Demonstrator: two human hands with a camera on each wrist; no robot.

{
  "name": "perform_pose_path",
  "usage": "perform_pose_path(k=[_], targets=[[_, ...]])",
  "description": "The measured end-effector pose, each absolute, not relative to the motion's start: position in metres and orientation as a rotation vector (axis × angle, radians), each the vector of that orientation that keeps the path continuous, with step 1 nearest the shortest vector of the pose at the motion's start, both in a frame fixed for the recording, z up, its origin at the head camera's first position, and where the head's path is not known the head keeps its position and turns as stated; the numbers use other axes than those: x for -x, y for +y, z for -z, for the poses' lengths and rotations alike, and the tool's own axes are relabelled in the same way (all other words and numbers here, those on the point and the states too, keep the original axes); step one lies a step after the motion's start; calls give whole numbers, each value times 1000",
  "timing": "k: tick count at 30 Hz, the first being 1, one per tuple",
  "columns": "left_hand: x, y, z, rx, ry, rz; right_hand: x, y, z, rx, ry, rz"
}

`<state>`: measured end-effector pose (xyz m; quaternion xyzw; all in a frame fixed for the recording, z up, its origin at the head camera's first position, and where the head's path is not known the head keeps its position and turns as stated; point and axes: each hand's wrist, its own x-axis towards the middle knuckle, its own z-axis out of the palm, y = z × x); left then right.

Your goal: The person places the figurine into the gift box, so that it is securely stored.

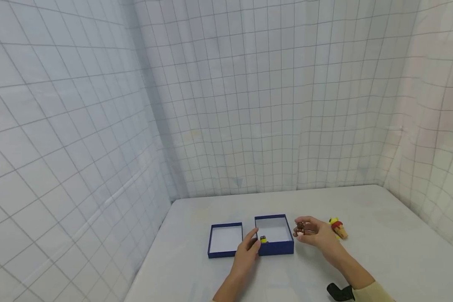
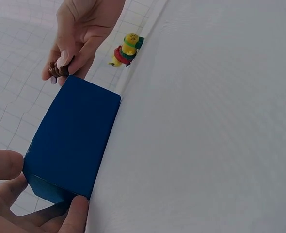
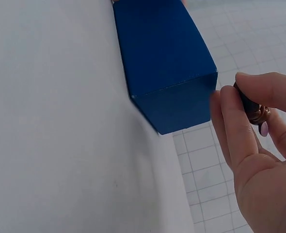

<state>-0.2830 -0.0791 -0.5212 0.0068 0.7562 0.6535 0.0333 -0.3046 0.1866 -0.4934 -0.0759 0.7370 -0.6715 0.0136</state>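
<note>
- Our left hand grips the square blue, white-lined box; our right hand, apart from it, pinches a small brown figurine just beside the box.
- We could drop that figurine if the fingertip pinch slipped.
- Head view shows us a yellow-and-black figurine inside; wrist views only outer walls.

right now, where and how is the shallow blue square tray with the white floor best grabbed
Probably pinch the tray by its left wall from the left: it stands thin and upright, while the left hand crowds the right side.
</note>
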Motion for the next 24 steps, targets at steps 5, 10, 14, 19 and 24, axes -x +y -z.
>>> perform_pose_path(k=[5,10,14,19,24], targets=[[283,-76,521,3,2324,-1997,305,186,492,240,2266,2091],[286,-76,520,-8,2334,-2016,307,185,485,287,2283,2069],[286,-77,519,-38,2325,-2018,308,183,482,316,2295,2062],[285,-78,520,-36,2336,-2006,312,181,481,357,2270,2064],[284,-79,521,-29,2348,-1999,316,175,478,396,2230,2102]])
